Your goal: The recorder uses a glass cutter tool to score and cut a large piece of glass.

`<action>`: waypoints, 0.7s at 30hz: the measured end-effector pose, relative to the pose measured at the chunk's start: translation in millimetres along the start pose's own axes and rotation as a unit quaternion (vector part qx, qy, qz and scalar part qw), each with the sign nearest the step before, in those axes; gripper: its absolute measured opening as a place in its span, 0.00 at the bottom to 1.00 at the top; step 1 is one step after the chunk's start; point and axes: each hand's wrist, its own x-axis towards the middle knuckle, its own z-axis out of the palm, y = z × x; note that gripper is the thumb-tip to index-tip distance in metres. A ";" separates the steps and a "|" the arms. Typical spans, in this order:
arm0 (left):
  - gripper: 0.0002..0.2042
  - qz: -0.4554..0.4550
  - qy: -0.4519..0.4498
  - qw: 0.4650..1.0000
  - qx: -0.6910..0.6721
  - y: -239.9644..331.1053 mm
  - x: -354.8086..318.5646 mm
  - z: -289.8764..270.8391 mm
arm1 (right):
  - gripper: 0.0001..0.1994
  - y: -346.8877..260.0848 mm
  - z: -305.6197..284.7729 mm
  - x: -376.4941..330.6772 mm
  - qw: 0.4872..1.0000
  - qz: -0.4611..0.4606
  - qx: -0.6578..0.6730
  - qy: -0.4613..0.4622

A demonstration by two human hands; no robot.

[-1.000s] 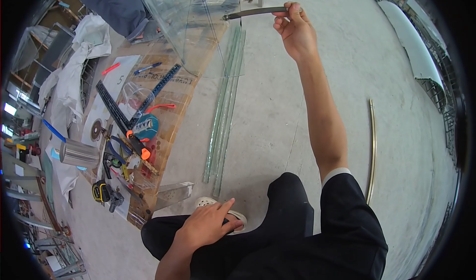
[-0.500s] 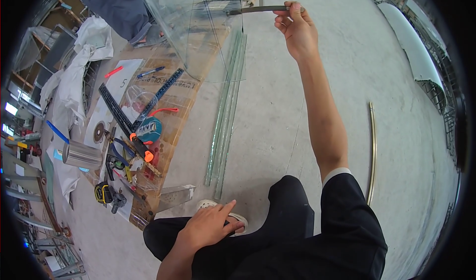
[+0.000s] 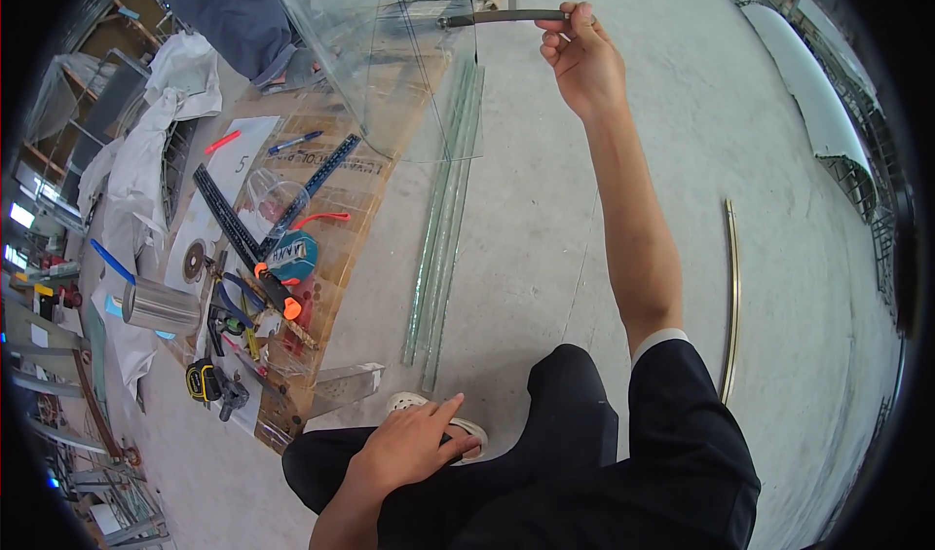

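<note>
My right hand (image 3: 590,55), arm stretched far forward, pinches the end of a slim dark glass cutter (image 3: 516,16) between thumb and fingers. Its small metal head points left, over a clear glass sheet (image 3: 419,92) with dark straight lines on it. Whether the head touches the glass, I cannot tell. The sheet juts past the edge of a low, tape-covered table (image 3: 355,194). My left hand (image 3: 414,443) rests open on my left knee, index finger and thumb apart, holding nothing visible.
On the table lie a black carpenter's square (image 3: 229,211), a teal tape roll (image 3: 292,255), pliers (image 3: 234,302), and a yellow-black tape measure (image 3: 203,380). A metal cup (image 3: 161,303) stands left. Narrow glass strips (image 3: 443,228) and a brass-coloured strip (image 3: 732,297) lie on the floor. Another person's dark clothing (image 3: 219,14) shows far left.
The glass cutter's head has shifted slightly left, and my right hand has turned a little with it. My left hand stays in place.
</note>
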 end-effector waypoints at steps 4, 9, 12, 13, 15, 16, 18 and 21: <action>0.35 -0.003 -0.002 1.000 -0.001 -0.4 -0.7 0.1 | 0.14 -0.7 7.3 -1.4 1.000 -0.008 -0.009 0.013; 0.35 -0.008 -0.006 1.000 -0.002 -1.1 -0.3 1.3 | 0.14 -1.3 2.2 0.7 1.000 -0.005 0.014 -0.019; 0.35 -0.010 -0.009 1.000 -0.003 0.3 -0.6 -0.7 | 0.14 -0.8 2.6 2.3 0.999 -0.001 0.024 -0.041; 0.35 -0.011 -0.011 1.000 -0.004 1.5 -0.8 -2.0 | 0.14 -0.3 3.8 2.7 0.999 -0.003 0.022 -0.037; 0.35 -0.012 -0.012 1.000 -0.004 2.4 -0.8 -2.5 | 0.14 0.0 5.7 2.6 0.999 -0.007 0.019 -0.033; 0.35 -0.015 -0.018 1.000 -0.005 2.6 -0.6 -2.5 | 0.14 -0.1 7.5 2.2 1.000 -0.010 0.010 -0.019; 0.36 -0.020 -0.029 0.999 -0.007 2.7 -0.3 -2.6 | 0.14 -1.3 10.5 1.6 1.000 -0.016 -0.007 0.010; 0.36 -0.020 -0.026 0.999 -0.010 2.2 -0.2 -3.4 | 0.14 -4.4 13.6 3.3 1.000 -0.017 0.017 0.002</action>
